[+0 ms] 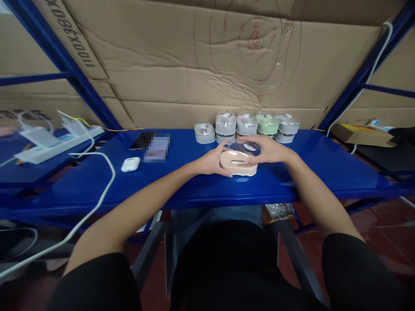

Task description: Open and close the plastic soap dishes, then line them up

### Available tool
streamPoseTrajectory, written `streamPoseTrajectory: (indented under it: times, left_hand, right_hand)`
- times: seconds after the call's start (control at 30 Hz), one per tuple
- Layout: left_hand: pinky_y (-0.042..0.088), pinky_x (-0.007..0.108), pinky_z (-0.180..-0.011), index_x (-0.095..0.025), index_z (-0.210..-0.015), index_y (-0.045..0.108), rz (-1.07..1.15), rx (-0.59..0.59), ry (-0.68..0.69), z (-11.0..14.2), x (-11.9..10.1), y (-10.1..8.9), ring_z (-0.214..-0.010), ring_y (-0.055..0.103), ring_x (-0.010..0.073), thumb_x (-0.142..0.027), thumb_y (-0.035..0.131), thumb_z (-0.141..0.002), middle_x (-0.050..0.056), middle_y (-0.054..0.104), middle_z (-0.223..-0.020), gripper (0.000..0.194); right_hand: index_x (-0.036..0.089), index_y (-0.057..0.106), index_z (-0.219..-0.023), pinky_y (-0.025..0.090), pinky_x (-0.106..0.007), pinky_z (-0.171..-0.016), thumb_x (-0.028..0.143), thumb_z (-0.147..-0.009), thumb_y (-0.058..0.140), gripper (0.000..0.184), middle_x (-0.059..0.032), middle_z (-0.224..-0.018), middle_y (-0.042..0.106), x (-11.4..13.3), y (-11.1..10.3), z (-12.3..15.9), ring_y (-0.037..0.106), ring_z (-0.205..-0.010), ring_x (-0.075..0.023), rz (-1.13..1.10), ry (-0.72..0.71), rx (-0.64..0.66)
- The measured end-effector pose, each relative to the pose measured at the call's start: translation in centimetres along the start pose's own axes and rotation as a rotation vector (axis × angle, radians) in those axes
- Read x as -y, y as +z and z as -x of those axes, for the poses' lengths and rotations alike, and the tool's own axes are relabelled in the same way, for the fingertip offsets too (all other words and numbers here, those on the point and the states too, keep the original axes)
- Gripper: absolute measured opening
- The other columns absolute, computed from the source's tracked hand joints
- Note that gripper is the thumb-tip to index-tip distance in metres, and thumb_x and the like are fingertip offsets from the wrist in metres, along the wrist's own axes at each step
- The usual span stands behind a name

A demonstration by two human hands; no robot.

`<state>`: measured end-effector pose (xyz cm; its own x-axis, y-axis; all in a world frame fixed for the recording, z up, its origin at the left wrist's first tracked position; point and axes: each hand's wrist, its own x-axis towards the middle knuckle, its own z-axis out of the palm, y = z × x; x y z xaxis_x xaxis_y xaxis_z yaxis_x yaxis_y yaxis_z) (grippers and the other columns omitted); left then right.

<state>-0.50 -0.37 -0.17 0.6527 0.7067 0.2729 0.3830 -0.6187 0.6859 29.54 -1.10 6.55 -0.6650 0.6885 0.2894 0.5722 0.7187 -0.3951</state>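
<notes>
A peach-coloured oval box (238, 168) with a slot in its top is in front of me at the blue table's near side. My left hand (214, 162) is closed around the box's left side, thumb low at the front. Above the base is a clear, domed lid (244, 148) with a white oval label. My right hand (267, 150) grips the lid from the right, its thumb reaching over the front near the slot. I cannot tell whether lid and base touch at the back. Behind them stands a row of similar grey boxes (226, 123) and a green box (267, 124), with clear lids.
On the blue table (175, 185), to the left, lie a dark phone (142, 141), a blurred-out flat item (157, 148) and a white earbud case (130, 164). A white cable (108, 190) crosses the left side near a power strip (58, 144). Cardboard (162, 56) closes the back.
</notes>
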Motion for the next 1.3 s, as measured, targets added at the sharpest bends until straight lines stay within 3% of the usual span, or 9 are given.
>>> streamPoseTrajectory:
  times: [0.33,0.53,0.67,0.9,1.0,1.07,1.13,1.23,1.3]
  left_hand:
    - [0.045,0.077,-0.127,-0.025,-0.184,0.013,0.066,-0.02,-0.043,-0.3,0.9,0.9,-0.152,0.062,0.0527,-0.06,0.108,-0.063,0.029,0.062,-0.163,0.158]
    - [0.048,0.077,-0.126,-0.021,-0.18,0.028,0.036,-0.056,-0.06,-0.6,0.7,0.9,-0.151,0.062,0.0557,-0.059,0.109,-0.056,0.028,0.063,-0.162,0.153]
    - [0.055,0.074,-0.121,-0.024,-0.17,0.046,0.02,-0.055,-0.004,-0.6,0.2,0.8,-0.145,0.068,0.0531,-0.057,0.106,-0.062,0.021,0.07,-0.155,0.128]
    - [0.056,0.068,-0.121,-0.023,-0.159,0.058,-0.123,-0.106,0.06,-0.3,-0.5,-1.3,-0.142,0.07,0.0485,-0.055,0.102,-0.063,0.019,0.072,-0.155,0.11]
    - [0.059,0.062,-0.118,-0.023,-0.155,0.06,-0.192,-0.175,0.1,0.2,-1.0,-3.4,-0.137,0.073,0.0449,-0.054,0.102,-0.062,0.017,0.075,-0.15,0.107]
    - [0.059,0.058,-0.118,-0.023,-0.152,0.06,-0.237,-0.303,0.09,0.5,-1.4,-5.0,-0.136,0.073,0.0427,-0.054,0.103,-0.063,0.014,0.076,-0.149,0.104]
    - [0.058,0.055,-0.119,-0.023,-0.151,0.058,-0.275,-0.551,0.021,0.6,-1.7,-6.5,-0.139,0.071,0.0416,-0.053,0.104,-0.065,0.013,0.075,-0.149,0.101]
    - [0.057,0.054,-0.12,-0.022,-0.15,0.053,-0.293,-0.959,-0.177,0.2,-1.3,-8.2,-0.141,0.071,0.0398,-0.045,0.103,-0.074,0.015,0.073,-0.15,0.094]
    - [0.054,0.057,-0.123,-0.018,-0.148,0.05,-0.283,-1.083,-0.348,-0.5,-0.8,-8.9,-0.142,0.07,0.041,-0.042,0.103,-0.078,0.02,0.072,-0.151,0.091]
  right_hand:
    - [0.034,0.064,-0.168,0.054,-0.065,-0.125,0.07,-0.083,0.092,0.096,-0.0106,-0.151,0.074,0.9,2.7,-0.8,0.069,-0.141,-0.0427,0.005,-0.058,0.083]
    - [0.032,0.064,-0.167,0.057,-0.069,-0.12,0.069,-0.085,0.092,0.095,-0.0128,-0.149,0.074,0.0,3.2,-0.8,0.07,-0.137,-0.0438,0.012,-0.131,0.071]
    - [0.037,0.057,-0.173,0.06,-0.067,-0.118,0.071,-0.085,0.092,0.101,-0.0107,-0.151,0.073,-0.6,3.5,-1.0,0.071,-0.135,-0.0434,-0.018,-0.111,0.09]
    - [0.03,0.055,-0.173,0.051,-0.07,-0.129,0.073,-0.075,0.098,0.115,-0.0129,-0.166,0.067,-1.0,2.9,-1.0,0.064,-0.15,-0.0487,-0.107,-0.026,0.082]
    - [0.028,0.059,-0.169,0.057,-0.07,-0.122,0.072,-0.071,0.1,0.115,-0.0139,-0.157,0.073,-1.5,1.9,-0.6,0.071,-0.139,-0.0465,-0.123,0.008,0.024]
    - [0.025,0.063,-0.164,0.065,-0.065,-0.11,0.07,-0.073,0.099,0.107,-0.0139,-0.137,0.082,-2.2,1.0,-0.5,0.079,-0.12,-0.0422,-0.123,0.043,-0.067]
    - [0.023,0.072,-0.151,0.067,-0.06,-0.103,0.066,-0.081,0.093,0.085,-0.0127,-0.116,0.085,-3.4,-0.2,-0.4,0.081,-0.105,-0.0379,-0.078,0.098,-0.26]
    - [0.023,0.079,-0.125,0.065,-0.06,-0.102,0.061,-0.097,0.076,0.048,-0.0131,-0.107,0.082,-7.2,-1.9,-0.4,0.08,-0.102,-0.0355,0.049,0.239,-0.713]
    - [0.023,0.078,-0.118,0.063,-0.064,-0.105,0.062,-0.103,0.065,0.043,-0.0151,-0.111,0.079,-10.7,-2.9,-0.2,0.078,-0.108,-0.0368,0.131,0.369,-0.989]
